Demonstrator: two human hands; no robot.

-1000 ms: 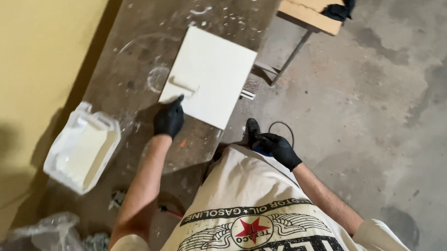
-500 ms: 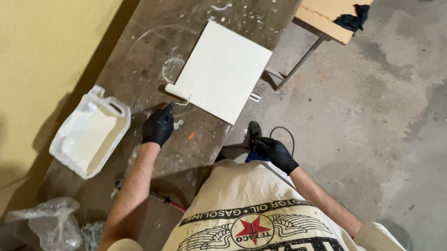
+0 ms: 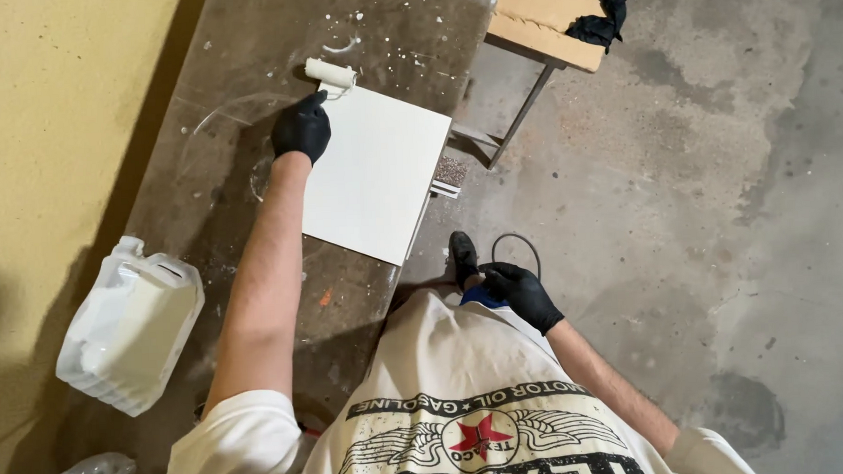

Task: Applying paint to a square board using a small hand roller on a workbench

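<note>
A white paint roller (image 3: 330,74) is gripped by the left hand (image 3: 301,129) at the white panel's (image 3: 374,173) far corner (gloved fingers closed); the right hand (image 3: 523,294) hangs loosely curled, empty.

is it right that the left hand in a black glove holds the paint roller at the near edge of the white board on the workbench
Not quite. The head view shows the left hand in its black glove holding the paint roller at the far edge of the white board, just past its far corner, not the near edge. The board does lie on the workbench.
</note>
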